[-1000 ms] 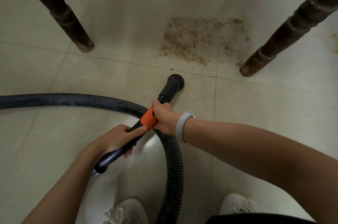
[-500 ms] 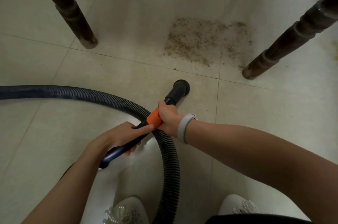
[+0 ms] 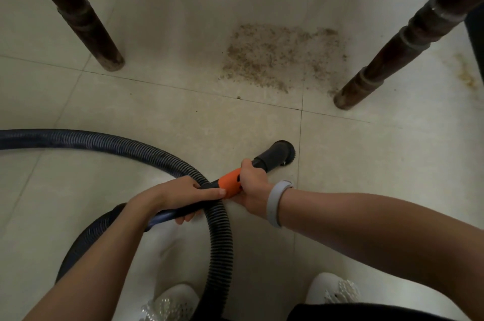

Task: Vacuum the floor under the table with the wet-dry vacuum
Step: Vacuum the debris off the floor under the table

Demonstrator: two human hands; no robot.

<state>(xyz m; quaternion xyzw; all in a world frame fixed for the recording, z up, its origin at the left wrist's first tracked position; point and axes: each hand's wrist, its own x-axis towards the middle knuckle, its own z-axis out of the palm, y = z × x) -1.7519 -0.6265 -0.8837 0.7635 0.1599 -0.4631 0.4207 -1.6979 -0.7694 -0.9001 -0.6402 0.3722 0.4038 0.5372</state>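
left hand (image 3: pixel 180 196): wrapped round the dark wand just behind the orange collar (image 3: pixel 230 184), thumb laid along the top
right hand (image 3: pixel 252 183): gripping the wand at the front of the collar, pale band (image 3: pixel 275 202) on the wrist
nozzle (image 3: pixel 279 153): round black head, on or just above the tile, near side of the grout line
hose (image 3: pixel 146 149): ribbed, enters from left, loops under the hands, runs down between the white shoes (image 3: pixel 170 303)
debris patch (image 3: pixel 282 56): brown crumbs between the table legs (image 3: pixel 387 58), well apart from nozzle
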